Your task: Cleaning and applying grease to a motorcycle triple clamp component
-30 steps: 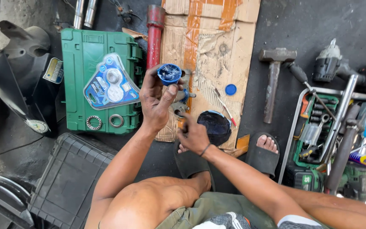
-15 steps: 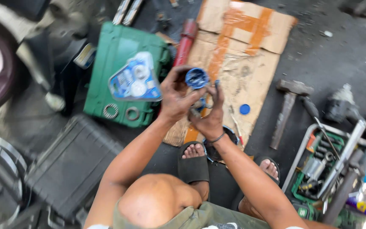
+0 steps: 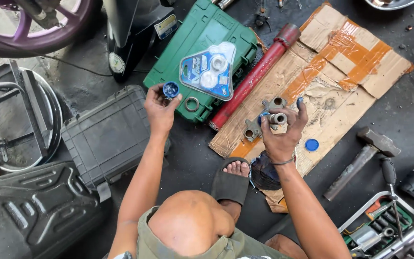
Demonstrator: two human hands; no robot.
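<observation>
My left hand (image 3: 159,109) holds a small round blue tub (image 3: 170,89) at its fingertips, over the edge of a green tool case (image 3: 168,67). My right hand (image 3: 281,134) grips a grey metal bracket with round sockets (image 3: 267,117) above a flattened cardboard sheet (image 3: 341,81); its fingertips are smeared blue. A loose blue cap (image 3: 312,144) lies on the cardboard just right of that hand. A red metal tube (image 3: 255,76) lies between the two hands.
A triangular blister pack (image 3: 209,69) and a metal ring (image 3: 192,103) rest on the green case. A black hard case (image 3: 106,134) sits at left, a hammer (image 3: 360,158) and a socket set (image 3: 384,225) at right. A purple wheel (image 3: 39,24) is top left. My sandalled foot (image 3: 233,177) is below.
My hands have come apart: the left carried the blue tub out to the left over the green case, while the right kept the metal bracket over the cardboard. The view swung left.
</observation>
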